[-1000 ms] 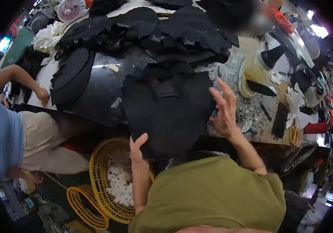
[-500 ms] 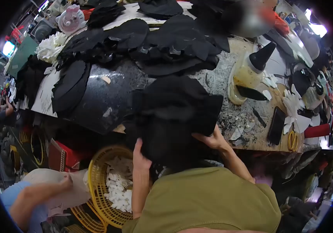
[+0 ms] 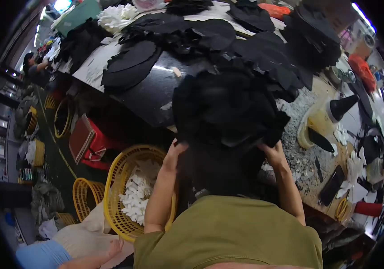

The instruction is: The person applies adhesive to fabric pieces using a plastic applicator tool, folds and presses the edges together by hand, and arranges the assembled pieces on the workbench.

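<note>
A bulky bundle of black fabric [image 3: 228,107] with ruffled, layered edges is held between my two hands, over the near edge of the table. My left hand [image 3: 174,154] grips its lower left side, thumb up and the other fingers mostly hidden. At its lower right side, my right hand [image 3: 272,154] is closed on the cloth, its fingertips partly covered by the folds. More black fabric pieces [image 3: 131,65] lie on the table beyond the bundle.
Right of the bundle stand a glue bottle [image 3: 310,127] with a black nozzle, a phone [image 3: 333,186] and yellow-handled scissors [image 3: 342,208]. A yellow basket [image 3: 111,193] with white scraps sits by my left arm. Another person's hand [image 3: 112,248] is at lower left.
Both hands have moved forward with the black fabric bundle, farther from my body and over the table. My view has turned left. The other person's hand at lower left has shifted.
</note>
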`<move>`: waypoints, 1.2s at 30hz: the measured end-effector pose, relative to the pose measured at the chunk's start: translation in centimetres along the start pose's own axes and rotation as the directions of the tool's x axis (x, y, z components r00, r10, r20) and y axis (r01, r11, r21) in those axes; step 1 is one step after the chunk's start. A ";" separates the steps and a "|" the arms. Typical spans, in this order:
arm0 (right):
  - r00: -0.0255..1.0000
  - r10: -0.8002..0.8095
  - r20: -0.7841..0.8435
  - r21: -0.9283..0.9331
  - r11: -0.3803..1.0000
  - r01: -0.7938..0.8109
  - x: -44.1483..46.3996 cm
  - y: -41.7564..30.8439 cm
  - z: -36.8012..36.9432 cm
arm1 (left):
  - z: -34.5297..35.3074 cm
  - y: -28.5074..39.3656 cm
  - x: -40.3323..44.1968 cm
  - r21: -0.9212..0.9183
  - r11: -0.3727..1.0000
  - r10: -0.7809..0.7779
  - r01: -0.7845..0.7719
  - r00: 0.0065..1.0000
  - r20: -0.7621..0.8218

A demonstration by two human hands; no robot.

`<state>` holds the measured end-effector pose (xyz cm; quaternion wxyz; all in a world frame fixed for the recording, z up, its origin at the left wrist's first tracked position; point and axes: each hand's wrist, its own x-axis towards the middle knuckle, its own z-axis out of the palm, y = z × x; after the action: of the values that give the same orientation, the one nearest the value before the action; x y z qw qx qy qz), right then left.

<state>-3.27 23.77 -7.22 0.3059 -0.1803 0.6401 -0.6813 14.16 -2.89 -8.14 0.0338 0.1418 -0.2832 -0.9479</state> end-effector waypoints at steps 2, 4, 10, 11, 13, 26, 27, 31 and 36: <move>0.910 -0.356 0.213 -0.258 0.878 0.404 1.0 -2.3 0.9 | -7.9 -3.6 2.2 0.254 0.936 0.259 -0.243 0.965 -0.031; 0.794 -0.549 0.261 -0.221 0.767 0.602 3.8 -1.2 0.4 | -6.6 -3.5 3.2 0.161 0.974 0.213 -0.159 0.884 -0.416; 0.905 0.422 0.057 0.032 0.905 -0.424 9.5 -3.0 1.2 | -1.3 -4.1 2.9 0.565 0.668 0.664 -0.483 0.730 -0.161; 0.890 0.441 0.118 0.011 0.895 -0.446 10.6 -2.2 0.9 | -2.2 -3.6 2.9 0.600 0.683 0.639 -0.416 0.738 -0.217; 0.909 0.390 0.147 -0.032 0.920 -0.390 11.1 -2.8 1.4 | -1.9 -2.2 2.8 0.590 0.742 0.581 -0.318 0.744 -0.330; 0.811 0.210 0.546 -0.329 0.944 -0.023 23.0 -7.7 1.6 | -4.2 -5.9 5.8 0.554 0.725 0.649 -0.410 0.676 -0.349; 0.854 0.315 0.413 -0.561 0.827 -0.033 24.0 -7.0 2.1 | -1.2 -3.9 5.6 0.423 0.838 0.520 -0.344 0.736 -0.433; 0.831 0.409 0.377 -0.660 0.748 -0.069 24.7 -5.4 1.6 | 0.0 -0.7 5.8 -0.016 0.964 0.252 -0.267 0.927 -0.277; 0.973 0.004 0.231 -0.545 0.829 0.125 20.0 -2.6 0.0 | 1.3 0.3 6.3 0.001 0.970 0.206 -0.245 0.814 -0.544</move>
<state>-18.72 10.80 -7.58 0.2879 -0.3566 0.7661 -0.4506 7.74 -3.37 -8.54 0.2289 0.3671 -0.2440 -0.8679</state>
